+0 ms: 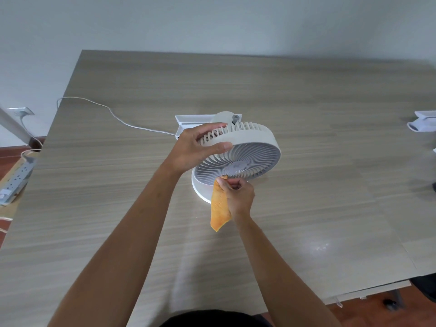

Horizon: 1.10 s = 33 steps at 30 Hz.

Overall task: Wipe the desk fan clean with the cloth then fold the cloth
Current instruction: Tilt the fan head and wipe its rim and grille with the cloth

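Wiping looks mid-way at best: the white desk fan (238, 152), sat at frame centre on the wood-grain desk (306, 95), is gripped at its head's rim by the left hand (203, 147), while the orange cloth (219, 206) is clutched in the right hand (238, 194) and pressed to the lower edge of the front grille. How much is already clean can't be judged; folding hasn't been started. A white cable (113, 114) runs off to a wall socket (22, 112) at left, plain pale wall behind.
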### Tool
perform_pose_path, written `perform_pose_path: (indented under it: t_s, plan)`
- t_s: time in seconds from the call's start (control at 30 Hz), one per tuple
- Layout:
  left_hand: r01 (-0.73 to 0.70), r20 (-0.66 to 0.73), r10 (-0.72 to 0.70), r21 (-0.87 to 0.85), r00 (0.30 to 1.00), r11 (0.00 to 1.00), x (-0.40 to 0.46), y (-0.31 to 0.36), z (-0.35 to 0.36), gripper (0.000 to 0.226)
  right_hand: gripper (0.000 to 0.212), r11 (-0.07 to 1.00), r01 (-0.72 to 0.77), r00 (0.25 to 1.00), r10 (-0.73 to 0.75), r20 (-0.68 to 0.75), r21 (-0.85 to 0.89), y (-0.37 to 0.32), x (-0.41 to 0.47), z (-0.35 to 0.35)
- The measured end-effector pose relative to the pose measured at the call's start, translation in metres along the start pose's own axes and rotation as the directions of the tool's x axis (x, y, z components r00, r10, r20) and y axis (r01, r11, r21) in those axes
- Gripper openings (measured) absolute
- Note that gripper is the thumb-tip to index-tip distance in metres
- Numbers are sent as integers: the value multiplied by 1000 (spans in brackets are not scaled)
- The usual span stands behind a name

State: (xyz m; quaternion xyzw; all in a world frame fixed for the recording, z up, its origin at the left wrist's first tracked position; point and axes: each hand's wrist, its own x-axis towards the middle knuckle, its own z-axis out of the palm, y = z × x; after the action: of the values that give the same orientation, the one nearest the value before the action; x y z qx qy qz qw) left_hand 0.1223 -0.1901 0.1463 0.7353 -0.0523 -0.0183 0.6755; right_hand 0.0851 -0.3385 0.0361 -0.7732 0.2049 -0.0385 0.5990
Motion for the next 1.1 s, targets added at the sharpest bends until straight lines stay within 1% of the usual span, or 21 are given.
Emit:
perform_pose_path:
  t_s: [0.17, 0.27, 0.43, 0.57, 0.73, 0.83, 0.97, 1.03, 1.1]
  plan:
    - [4, -13, -4, 5, 1000, 1000, 1, 1, 3, 47, 25, 998, -44, 999, 45, -23, 54, -5, -8, 9]
    - [6, -16, -6, 10, 1000, 1000, 2, 0, 5, 47, 25, 997, -39, 999, 39, 4, 72, -9, -15, 17]
    - [6, -33, -6, 13, 999, 1000, 3, -3, 5, 48, 8, 998, 17, 994, -24, 110, 58, -2, -31, 24]
    - [7, -31, -7, 4, 999, 1000, 1, -2, 4, 48, 2, 998, 36, 987, -43, 154, 51, -2, -29, 20]
    - [11, -27, -11, -4, 1000, 1000, 1, -1, 4, 48, 14, 991, 22, 997, -31, 64, 135, -1, -28, 15]
    - [5, -27, -5, -8, 1000, 1000, 2, -2, 5, 48, 16, 985, 18, 996, -32, 79, 170, -4, -31, 18]
    - [-2, -23, 2, -1, 1000, 1000, 3, -5, 3, 48, 12, 989, 52, 989, -71, 132, 141, -5, -35, 24]
    - [-4, -24, 4, -5, 1000, 1000, 3, -4, 3, 48, 14, 989, 44, 991, -61, 116, 145, -4, -33, 22]
    - [-1, -27, 1, -11, 1000, 1000, 3, -4, 4, 48, 16, 984, 16, 998, -27, 63, 176, -5, -31, 18]
